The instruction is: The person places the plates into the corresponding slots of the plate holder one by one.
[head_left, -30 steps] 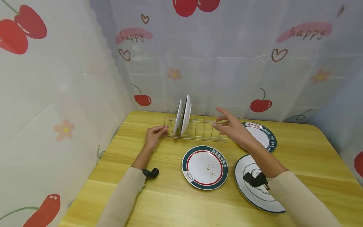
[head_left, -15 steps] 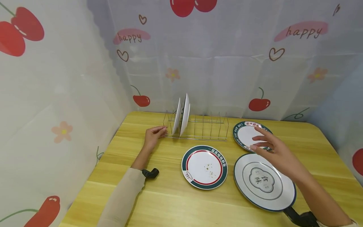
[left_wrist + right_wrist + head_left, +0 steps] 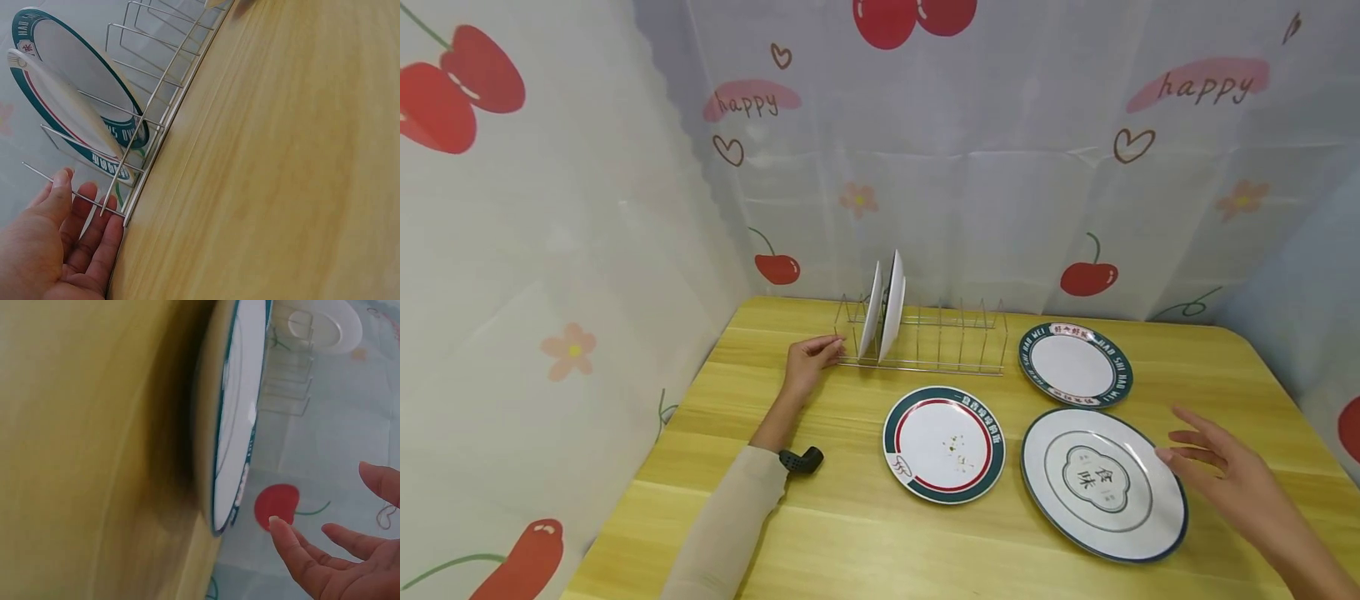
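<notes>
My left hand [image 3: 805,367] holds the left end of a wire dish rack [image 3: 940,368], thumb and fingers around an end wire in the left wrist view. Two plates stand upright in the rack's left slots: a left plate [image 3: 870,315] and a right plate [image 3: 893,308]. My right hand [image 3: 1228,475] is at the right edge of a large blue-rimmed plate [image 3: 1097,517], fingers spread and holding nothing. Whether it touches the rim is unclear in the head view; the right wrist view shows a gap between the fingers and the plate [image 3: 240,425].
A green-rimmed plate with a red ring [image 3: 917,442] and food bits lies before the rack. Another green-rimmed plate [image 3: 1071,367] lies right of the rack, behind the large plate. A cherry-print curtain [image 3: 970,200] bounds the wooden table [image 3: 835,517] at the back.
My right hand has moved from the rack's right end, rightward and nearer to me, past the back plate to the large plate's right side. The left hand stays on the rack.
</notes>
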Available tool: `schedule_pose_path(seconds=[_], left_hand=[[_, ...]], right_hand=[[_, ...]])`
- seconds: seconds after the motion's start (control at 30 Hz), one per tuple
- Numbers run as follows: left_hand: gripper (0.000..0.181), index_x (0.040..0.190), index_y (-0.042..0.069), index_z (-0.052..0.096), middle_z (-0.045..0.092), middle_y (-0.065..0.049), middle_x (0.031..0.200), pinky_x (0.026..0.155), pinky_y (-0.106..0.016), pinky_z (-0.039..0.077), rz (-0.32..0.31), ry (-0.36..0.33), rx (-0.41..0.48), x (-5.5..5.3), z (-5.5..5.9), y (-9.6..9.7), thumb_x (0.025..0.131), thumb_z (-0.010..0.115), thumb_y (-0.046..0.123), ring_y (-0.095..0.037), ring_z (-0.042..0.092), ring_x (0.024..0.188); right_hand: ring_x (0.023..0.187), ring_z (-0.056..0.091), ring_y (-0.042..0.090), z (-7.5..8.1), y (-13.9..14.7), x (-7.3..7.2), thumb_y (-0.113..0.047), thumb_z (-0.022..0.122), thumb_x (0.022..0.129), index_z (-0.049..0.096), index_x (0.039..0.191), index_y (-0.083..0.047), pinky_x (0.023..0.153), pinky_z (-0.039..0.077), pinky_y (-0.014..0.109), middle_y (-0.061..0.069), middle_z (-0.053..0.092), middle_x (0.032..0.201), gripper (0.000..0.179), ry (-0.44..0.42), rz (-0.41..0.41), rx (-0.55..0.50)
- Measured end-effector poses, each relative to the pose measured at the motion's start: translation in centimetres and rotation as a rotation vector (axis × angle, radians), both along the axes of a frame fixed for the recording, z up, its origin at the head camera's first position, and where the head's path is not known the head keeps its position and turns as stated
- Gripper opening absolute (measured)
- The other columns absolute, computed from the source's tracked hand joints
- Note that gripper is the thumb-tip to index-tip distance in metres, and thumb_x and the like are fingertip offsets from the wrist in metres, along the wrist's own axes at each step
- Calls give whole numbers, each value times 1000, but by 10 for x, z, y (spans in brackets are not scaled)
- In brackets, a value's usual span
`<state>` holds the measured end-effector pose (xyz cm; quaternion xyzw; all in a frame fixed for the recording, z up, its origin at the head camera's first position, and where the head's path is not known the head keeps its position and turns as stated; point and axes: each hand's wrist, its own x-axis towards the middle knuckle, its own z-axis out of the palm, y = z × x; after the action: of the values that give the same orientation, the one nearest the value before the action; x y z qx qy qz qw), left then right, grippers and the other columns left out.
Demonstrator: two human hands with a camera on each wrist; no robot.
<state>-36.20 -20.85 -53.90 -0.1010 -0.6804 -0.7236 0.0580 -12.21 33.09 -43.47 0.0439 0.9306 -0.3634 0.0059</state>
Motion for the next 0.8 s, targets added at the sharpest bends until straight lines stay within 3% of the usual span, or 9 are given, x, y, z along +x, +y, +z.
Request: schedule_pose_path(seconds=[0.07, 0.17, 0.23, 0.33, 0.5, 0.67, 0.8], left_hand=[[28, 115, -9, 73, 73, -27, 105, 79, -35, 63, 0, -1, -1, 0, -1, 0, 97, 70, 12, -18, 75, 86], [28, 115, -10, 72, 75, -22, 102, 78, -34, 63, 1, 2, 6, 0, -1, 0, 97, 70, 11, -18, 75, 86], [27, 115, -10, 72, 76, -19, 100, 78, -34, 63, 1, 5, 11, 1, 0, 1, 97, 69, 11, -18, 75, 85], [26, 114, -10, 73, 76, -18, 99, 78, -34, 63, -2, 3, 15, 2, 2, 1, 97, 69, 9, -17, 75, 85], [25, 115, -10, 73, 74, -25, 102, 79, -35, 63, -1, -3, 14, 4, 4, 2, 97, 69, 8, -17, 75, 85], [26, 115, -10, 72, 75, -22, 100, 78, -34, 63, 6, -2, 17, 4, 5, 2, 97, 69, 9, -19, 75, 85], [27, 114, -9, 73, 75, -22, 99, 78, -35, 63, 15, -9, 13, 4, 4, 2, 96, 71, 11, -18, 74, 85]], right_hand=[[119, 47, 58, -4, 8, 0, -41, 59, 104, 15, 159, 7, 74, 61, 32, 42, 40, 139, 85, -81, -23, 1], [120, 43, 61, -12, 18, 0, -50, 56, 103, 10, 158, 9, 85, 58, 56, 45, 35, 140, 93, -182, -37, 5], [120, 43, 63, -16, 23, -1, -56, 55, 101, 9, 157, 10, 88, 55, 63, 47, 33, 141, 99, -236, -34, 22], [118, 46, 63, -25, 29, -2, -57, 60, 98, 12, 155, 12, 86, 57, 60, 48, 36, 139, 102, -289, -13, 39], [109, 58, 53, -36, 34, -3, -41, 75, 92, 22, 153, 12, 87, 58, 56, 44, 48, 130, 97, -363, 57, 5], [98, 63, 34, -43, 33, -7, -29, 87, 82, 27, 154, 8, 84, 60, 47, 38, 55, 125, 101, -351, 85, 10], [95, 63, 32, -48, 29, -9, -22, 88, 81, 22, 155, 7, 83, 59, 44, 40, 54, 123, 103, -351, 96, -1]])
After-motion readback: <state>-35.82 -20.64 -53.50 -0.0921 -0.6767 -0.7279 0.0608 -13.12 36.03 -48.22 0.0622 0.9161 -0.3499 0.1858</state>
